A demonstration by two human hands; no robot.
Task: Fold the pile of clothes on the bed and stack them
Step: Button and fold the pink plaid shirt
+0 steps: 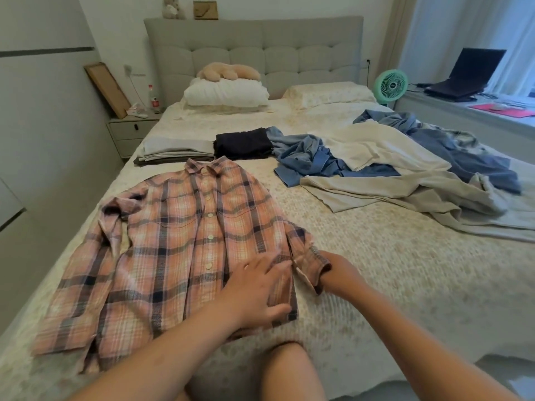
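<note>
A pink plaid shirt [179,244] lies buttoned and face up on the near left of the bed [390,270]. My left hand [257,290] presses flat on its lower right hem, fingers spread. My right hand [338,273] grips the cuff of the shirt's right sleeve [311,260], with the fingers hidden under the cloth. Beyond the collar sit a folded dark garment [243,146] and a folded stack of pale clothes [176,150]. An unfolded pile of blue and cream clothes [405,163] sprawls over the bed's right side.
Two pillows [225,94] and a plush toy [228,72] lie at the grey headboard. A nightstand [130,133] stands left of the bed. A green fan [390,85] and a laptop [466,73] stand on the window ledge at right. My knee [289,371] is at the bed's near edge.
</note>
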